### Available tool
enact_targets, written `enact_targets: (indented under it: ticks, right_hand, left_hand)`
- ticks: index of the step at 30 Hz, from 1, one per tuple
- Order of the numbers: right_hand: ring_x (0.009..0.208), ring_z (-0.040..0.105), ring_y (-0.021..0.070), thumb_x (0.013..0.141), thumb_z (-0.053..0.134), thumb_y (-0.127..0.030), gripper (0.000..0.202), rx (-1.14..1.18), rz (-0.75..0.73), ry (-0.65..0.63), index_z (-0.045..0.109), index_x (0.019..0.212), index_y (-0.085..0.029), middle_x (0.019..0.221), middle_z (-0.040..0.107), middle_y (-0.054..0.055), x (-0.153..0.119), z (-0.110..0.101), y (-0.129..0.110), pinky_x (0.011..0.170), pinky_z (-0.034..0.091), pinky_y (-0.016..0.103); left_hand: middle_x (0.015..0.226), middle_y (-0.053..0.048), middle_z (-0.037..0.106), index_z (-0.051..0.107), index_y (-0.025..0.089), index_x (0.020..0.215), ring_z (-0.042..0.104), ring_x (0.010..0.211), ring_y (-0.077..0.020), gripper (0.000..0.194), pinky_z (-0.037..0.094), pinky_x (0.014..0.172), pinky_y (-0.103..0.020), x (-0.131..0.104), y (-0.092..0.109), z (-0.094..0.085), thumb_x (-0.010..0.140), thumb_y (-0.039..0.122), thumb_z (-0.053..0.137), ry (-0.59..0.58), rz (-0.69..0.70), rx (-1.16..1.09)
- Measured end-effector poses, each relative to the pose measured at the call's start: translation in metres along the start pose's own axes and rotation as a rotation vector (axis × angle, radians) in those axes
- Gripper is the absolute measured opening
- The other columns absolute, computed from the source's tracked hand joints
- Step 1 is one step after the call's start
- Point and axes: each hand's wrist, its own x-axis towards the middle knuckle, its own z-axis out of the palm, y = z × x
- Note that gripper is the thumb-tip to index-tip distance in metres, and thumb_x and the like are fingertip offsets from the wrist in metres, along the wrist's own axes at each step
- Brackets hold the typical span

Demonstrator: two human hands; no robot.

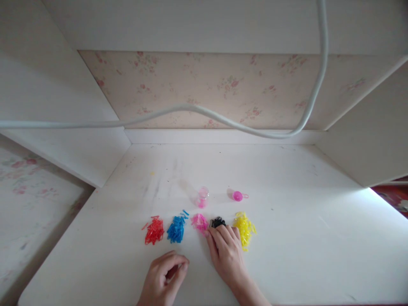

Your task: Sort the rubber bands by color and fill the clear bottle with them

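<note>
Small rubber bands lie in a row of piles: red (pixel 154 230), blue (pixel 176 228), pink (pixel 199 222), black (pixel 218 221) and yellow (pixel 244 229). My right hand (pixel 227 251) reaches over the black pile, partly covering it. Its fingers are bent, and the thumb side touches the pink pile's right edge; whatever they grip is hidden. In front of the blue pile, my left hand (pixel 167 275) is closed, thumb and forefinger tips together, with nothing I can make out between them. Behind the piles stands a small clear jar (pixel 202 197) with pink inside.
A pink lid with a loop (pixel 237 196) lies right of the jar. A thick white cable (pixel 191 108) hangs across the view above the white tabletop (pixel 296 238). White panels bound the table at the left, right and back, with flowered wallpaper (pixel 204 85) behind.
</note>
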Motion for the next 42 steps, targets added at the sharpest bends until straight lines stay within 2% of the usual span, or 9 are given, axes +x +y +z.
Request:
enact_targets:
  ticks: [7,12,20,24,30,34,38,42]
  right_hand:
    - [0.069,0.049,0.0164,0.094,0.046,-0.025,0.020,-0.085,-0.037,0.003,0.064,0.085,-0.023,0.071,0.056,0.003,-0.006,0.003,0.001,0.069,0.030,0.032]
    - [0.069,0.050,0.0164,0.094,0.045,-0.027,0.022,-0.134,-0.062,0.026,0.065,0.085,-0.022,0.071,0.056,0.003,-0.006,0.004,0.001,0.069,0.031,0.031]
    - [0.070,0.048,0.0167,0.093,0.047,-0.025,0.018,-0.055,-0.005,0.014,0.064,0.089,-0.022,0.074,0.057,0.004,-0.004,0.007,0.002,0.069,0.031,0.033]
    - [0.071,0.048,0.0161,0.094,0.047,-0.025,0.019,-0.062,-0.031,0.007,0.065,0.090,-0.021,0.074,0.057,0.003,-0.002,0.006,0.000,0.069,0.031,0.032]
    - [0.071,0.048,0.0163,0.093,0.049,-0.027,0.019,-0.107,-0.050,0.055,0.066,0.088,-0.021,0.075,0.059,0.004,-0.004,0.007,-0.001,0.071,0.032,0.033]
    - [0.070,0.049,0.0154,0.093,0.049,-0.028,0.021,-0.099,-0.053,0.126,0.068,0.086,-0.021,0.073,0.060,0.004,-0.003,0.009,-0.004,0.073,0.034,0.032]
    - [0.071,0.052,0.0147,0.092,0.050,-0.031,0.022,-0.032,-0.009,0.175,0.069,0.085,-0.022,0.075,0.061,0.003,-0.005,0.009,-0.011,0.075,0.037,0.031]
    - [0.072,0.054,0.0149,0.092,0.050,-0.034,0.022,0.144,0.058,0.225,0.070,0.089,-0.023,0.076,0.061,0.003,-0.002,0.008,-0.020,0.071,0.041,0.029]
  left_hand:
    - [0.062,-0.002,0.057,0.066,0.020,0.074,0.050,0.055,-0.0118,0.033,0.038,0.050,-0.020,-0.002,-0.005,-0.003,0.088,0.043,0.047,-0.105,0.064,-0.016]
    - [0.065,-0.002,0.058,0.065,0.019,0.077,0.051,0.058,-0.0119,0.033,0.040,0.052,-0.019,-0.004,-0.010,-0.006,0.089,0.042,0.046,-0.147,0.043,-0.027]
    - [0.056,-0.001,0.051,0.065,0.020,0.070,0.044,0.048,-0.0100,0.036,0.034,0.045,-0.020,-0.002,-0.015,-0.001,0.088,0.045,0.046,-0.097,0.110,0.022]
    - [0.058,-0.002,0.053,0.065,0.019,0.071,0.047,0.050,-0.0108,0.037,0.036,0.047,-0.020,-0.002,-0.014,-0.002,0.088,0.044,0.044,-0.111,0.122,0.033]
    - [0.064,-0.002,0.058,0.066,0.021,0.077,0.053,0.058,-0.0119,0.029,0.039,0.052,-0.020,-0.001,-0.017,-0.008,0.089,0.038,0.046,-0.213,0.128,-0.015]
    - [0.072,-0.002,0.063,0.067,0.020,0.081,0.056,0.066,-0.0132,0.025,0.042,0.060,-0.021,-0.001,-0.018,-0.006,0.089,0.033,0.046,-0.217,0.141,-0.024]
    - [0.074,-0.002,0.065,0.066,0.019,0.080,0.057,0.068,-0.0129,0.024,0.042,0.062,-0.022,-0.003,-0.010,-0.011,0.089,0.027,0.046,-0.230,0.190,0.015]
    - [0.074,0.000,0.065,0.065,0.021,0.080,0.057,0.069,-0.0124,0.024,0.040,0.065,-0.023,0.007,0.008,-0.030,0.090,0.026,0.044,-0.211,0.338,0.155]
